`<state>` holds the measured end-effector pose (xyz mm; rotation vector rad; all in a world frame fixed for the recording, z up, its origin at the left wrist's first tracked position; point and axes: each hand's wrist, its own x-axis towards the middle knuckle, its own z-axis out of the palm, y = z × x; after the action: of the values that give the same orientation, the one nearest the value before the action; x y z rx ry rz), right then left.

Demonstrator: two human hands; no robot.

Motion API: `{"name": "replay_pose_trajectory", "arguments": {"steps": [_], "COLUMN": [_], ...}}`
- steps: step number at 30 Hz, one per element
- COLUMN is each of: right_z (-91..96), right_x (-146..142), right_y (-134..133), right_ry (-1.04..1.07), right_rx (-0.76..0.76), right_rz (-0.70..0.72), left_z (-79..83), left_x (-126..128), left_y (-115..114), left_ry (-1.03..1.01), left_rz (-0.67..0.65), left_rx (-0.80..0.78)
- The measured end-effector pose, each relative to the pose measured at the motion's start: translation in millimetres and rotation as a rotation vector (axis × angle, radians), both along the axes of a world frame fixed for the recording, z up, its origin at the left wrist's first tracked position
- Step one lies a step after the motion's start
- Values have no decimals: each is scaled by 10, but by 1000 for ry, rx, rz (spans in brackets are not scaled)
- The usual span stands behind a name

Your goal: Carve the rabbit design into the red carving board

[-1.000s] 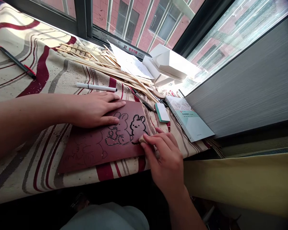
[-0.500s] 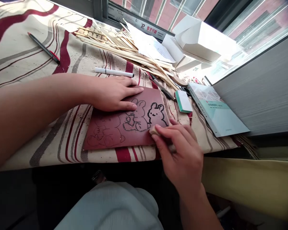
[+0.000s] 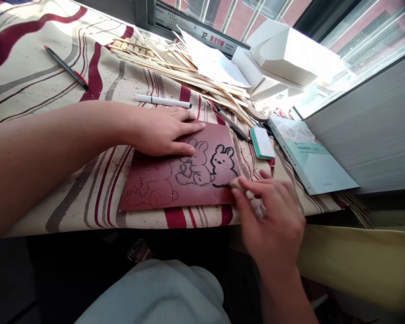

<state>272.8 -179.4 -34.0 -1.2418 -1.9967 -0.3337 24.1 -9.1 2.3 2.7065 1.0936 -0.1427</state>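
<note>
Reddish-brown board (image 3: 195, 198): lies flat on the cloth near the front edge, between the two hands; its face is smooth and faintly glossy.
Drawings on it: three round-eared animals side by side; the right one in thick black line with a small face, the middle one in thinner, paler-edged outline, the left one faint; a short black stroke runs below the right one.
Left hand (image 3: 162, 132): palm down across the board's far edge, fingers spread, grasping nothing.
Right hand (image 3: 275, 211): thumb and fingers pinched closed around a small pale piece (image 3: 236, 183), which sits at the end of that stroke; I can't make out its full shape.
Striped cloth (image 3: 23, 94): cream with maroon and grey bands, dotted with crumbs.
Beyond the board: a white marker (image 3: 164, 101), a dark grey pen-like tool (image 3: 232, 123), a green-and-white block (image 3: 262, 143) and a pale book (image 3: 312, 155).
By the window frame (image 3: 195, 33): wooden strips (image 3: 151, 63), paper (image 3: 211, 58) and a white box (image 3: 283, 54) in bright daylight.
</note>
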Motion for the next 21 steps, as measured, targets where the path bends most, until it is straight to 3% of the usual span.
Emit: {"name": "replay_pose_trajectory", "arguments": {"steps": [3, 8, 13, 17, 21], "right_z": [3, 11, 12, 11, -1], "right_x": [-58, -43, -78, -41, -10], "right_y": [-21, -13, -2, 34, 53], "right_ry": [21, -14, 22, 14, 40], "right_rx": [-54, -23, -60, -29, -29], "right_rz": [64, -30, 59, -43, -9], "left_z": [5, -13, -37, -25, -10], "left_x": [5, 0, -14, -10, -13], "left_y": [-6, -3, 11, -2, -18], "left_ry": [11, -10, -42, -36, 19], "left_rz": [-16, -5, -4, -1, -15], "left_rx": [16, 11, -3, 1, 15]}}
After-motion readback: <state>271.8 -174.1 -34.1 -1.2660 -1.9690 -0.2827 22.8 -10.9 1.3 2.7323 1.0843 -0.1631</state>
